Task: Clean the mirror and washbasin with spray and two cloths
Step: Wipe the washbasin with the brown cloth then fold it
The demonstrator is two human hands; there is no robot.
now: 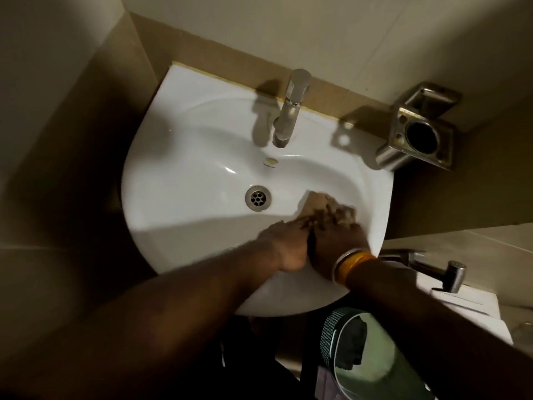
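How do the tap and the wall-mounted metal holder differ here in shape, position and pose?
The tap is a slim round column standing on the basin's back rim, while the holder is a boxy block fixed to the wall to the basin's right. The tap's spout points down into the bowl; the holder shows a dark round opening. Both look like brushed metal.

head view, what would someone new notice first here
The white washbasin fills the middle of the head view, brightly lit against dim walls. At its near right side, the left hand and right hand press a brown cloth to the bowl. A steel tap stands at the back rim.
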